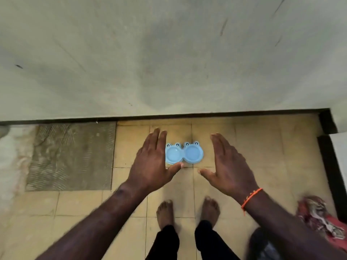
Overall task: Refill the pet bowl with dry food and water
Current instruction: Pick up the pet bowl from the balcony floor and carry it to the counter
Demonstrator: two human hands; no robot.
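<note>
A light blue double pet bowl (187,153) with two round cups and small frog-eye knobs lies on the yellow tiled floor near the wall. Both cups look empty. My left hand (153,160) is stretched out flat, fingers straight, and covers the bowl's left edge in the picture. My right hand (228,164) is also flat with straight fingers, to the right of the bowl and apart from it. Neither hand holds anything. No food or water container is in sight.
A pale wall (169,53) with a dark skirting rises just behind the bowl. A rough grey patch of floor (73,156) lies at the left. My bare feet (187,211) stand below the bowl. A red patterned cloth (319,216) and a dark object (266,246) sit at the lower right.
</note>
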